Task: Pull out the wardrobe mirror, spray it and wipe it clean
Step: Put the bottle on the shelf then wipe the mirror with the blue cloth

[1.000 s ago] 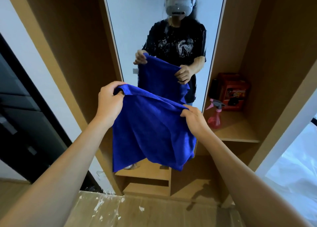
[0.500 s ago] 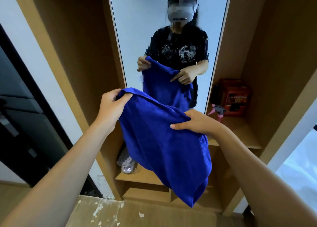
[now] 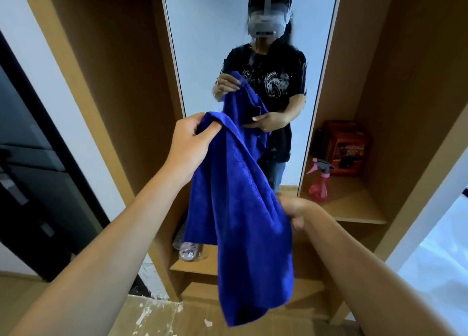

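While the blue cloth (image 3: 235,204) hangs in front of the wardrobe, it covers most of what lies behind it in the head view. The left hand (image 3: 188,143) pinches the cloth's upper corner, thumb and fingers curled round the hem. The right hand (image 3: 295,210) is lower and half buried behind the fabric; its fingers curl into the cloth's right edge, though only the knuckles and thumb side show. Both hands are well apart, one high, one low.

Behind the cloth stands the mirror (image 3: 207,44), upright between the wardrobe's wooden panels; its top edge is cut off by the frame and its lower part is hidden by the cloth. Its glass carries speckles and smears across the reflected person (the face is blurred over by a headset).

On the shelf (image 3: 359,209) just right of the mirror stands a pink spray bottle (image 3: 319,181), upright, beside a red box (image 3: 347,146) whose print is too small to read. On a lower shelf, a pair of pale shoes (image 3: 187,249) peeks out beneath the cloth, partly covered.
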Available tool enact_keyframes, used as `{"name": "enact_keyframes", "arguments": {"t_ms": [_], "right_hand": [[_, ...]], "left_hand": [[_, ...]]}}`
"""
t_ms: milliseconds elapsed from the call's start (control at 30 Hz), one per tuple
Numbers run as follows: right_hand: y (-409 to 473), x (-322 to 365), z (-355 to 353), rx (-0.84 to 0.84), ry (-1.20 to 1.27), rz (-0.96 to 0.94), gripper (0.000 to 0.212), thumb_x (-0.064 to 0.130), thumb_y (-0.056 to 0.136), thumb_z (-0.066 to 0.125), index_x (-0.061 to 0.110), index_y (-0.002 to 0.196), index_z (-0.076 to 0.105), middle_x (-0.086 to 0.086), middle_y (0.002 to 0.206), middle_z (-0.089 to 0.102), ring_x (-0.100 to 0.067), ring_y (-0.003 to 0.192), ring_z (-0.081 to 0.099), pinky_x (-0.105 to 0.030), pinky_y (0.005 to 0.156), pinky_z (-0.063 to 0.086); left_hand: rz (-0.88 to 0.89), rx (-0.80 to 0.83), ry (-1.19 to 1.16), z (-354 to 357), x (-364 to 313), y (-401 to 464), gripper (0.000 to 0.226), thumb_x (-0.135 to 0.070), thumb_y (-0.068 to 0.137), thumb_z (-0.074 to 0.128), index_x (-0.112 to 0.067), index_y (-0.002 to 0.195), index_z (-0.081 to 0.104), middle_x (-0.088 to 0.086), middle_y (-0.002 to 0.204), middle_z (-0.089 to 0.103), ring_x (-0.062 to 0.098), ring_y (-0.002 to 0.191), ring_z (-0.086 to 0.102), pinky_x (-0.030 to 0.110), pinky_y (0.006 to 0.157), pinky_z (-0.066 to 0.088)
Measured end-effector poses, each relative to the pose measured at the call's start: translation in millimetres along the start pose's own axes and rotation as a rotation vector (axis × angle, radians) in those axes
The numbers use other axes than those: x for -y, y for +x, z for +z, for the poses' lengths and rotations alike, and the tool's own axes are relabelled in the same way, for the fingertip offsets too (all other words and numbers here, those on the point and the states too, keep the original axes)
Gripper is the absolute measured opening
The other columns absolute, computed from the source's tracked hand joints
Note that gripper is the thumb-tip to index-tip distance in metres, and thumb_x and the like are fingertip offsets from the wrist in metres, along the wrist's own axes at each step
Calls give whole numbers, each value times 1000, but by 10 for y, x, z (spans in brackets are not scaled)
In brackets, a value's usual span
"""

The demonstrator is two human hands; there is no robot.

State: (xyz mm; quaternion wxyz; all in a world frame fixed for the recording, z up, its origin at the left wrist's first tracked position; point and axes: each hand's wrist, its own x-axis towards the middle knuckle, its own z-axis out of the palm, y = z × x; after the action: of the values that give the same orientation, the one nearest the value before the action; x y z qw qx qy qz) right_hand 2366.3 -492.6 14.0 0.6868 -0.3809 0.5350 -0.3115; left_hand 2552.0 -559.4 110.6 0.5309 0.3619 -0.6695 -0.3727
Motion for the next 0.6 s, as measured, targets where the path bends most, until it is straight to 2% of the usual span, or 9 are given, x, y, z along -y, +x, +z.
{"name": "enact_keyframes", "arguments": {"t_ms": [100,200,300,367,467,533,600], "right_hand": [[-65,37,67,-13,-182,17,37,9,103,41,11,74,64,3,57,68,-6,49,64,-19,47,49],[-45,60,115,8,-254,10,27,1,101,43,14,86,60,7,64,70,-5,60,65,-19,56,52],[-51,74,242,41,-342,30,31,-6,99,43,15,81,57,7,66,67,-2,61,62,-18,60,50],[-68,76,352,86,-354,18,33,-8,98,42,15,79,55,6,70,63,-3,64,58,-17,63,48],[38,-66,413,95,-147,-71,17,-1,90,57,16,90,60,5,75,70,-7,72,65,-22,70,55],[142,-179,430,93,57,-106,14,8,82,63,14,95,61,1,74,73,-11,68,68,-26,63,57],[201,-263,502,120,112,-115,8,12,85,61,12,93,61,-1,73,71,-12,67,66,-26,62,54]], "left_hand": [[30,25,18,16,7,-23,17,-16,96,58,-3,97,69,10,91,70,7,76,65,16,65,51],[51,53,43,26,26,-29,17,-18,96,58,-6,93,70,12,89,70,11,78,64,21,68,49],[83,121,99,107,29,-46,15,-19,96,58,-11,91,71,8,88,71,16,82,65,31,76,51],[129,169,116,171,23,-73,15,-16,96,58,-15,87,70,2,84,71,11,80,63,32,78,49],[212,259,83,215,-3,-130,17,-8,95,56,-15,87,69,-8,84,68,4,83,61,23,82,46],[275,342,70,224,-6,-171,13,-5,93,56,-8,91,68,-4,87,67,4,86,61,20,85,45],[306,423,80,255,0,-214,11,-3,91,56,-5,91,67,-5,86,66,1,84,60,15,83,43]]}}
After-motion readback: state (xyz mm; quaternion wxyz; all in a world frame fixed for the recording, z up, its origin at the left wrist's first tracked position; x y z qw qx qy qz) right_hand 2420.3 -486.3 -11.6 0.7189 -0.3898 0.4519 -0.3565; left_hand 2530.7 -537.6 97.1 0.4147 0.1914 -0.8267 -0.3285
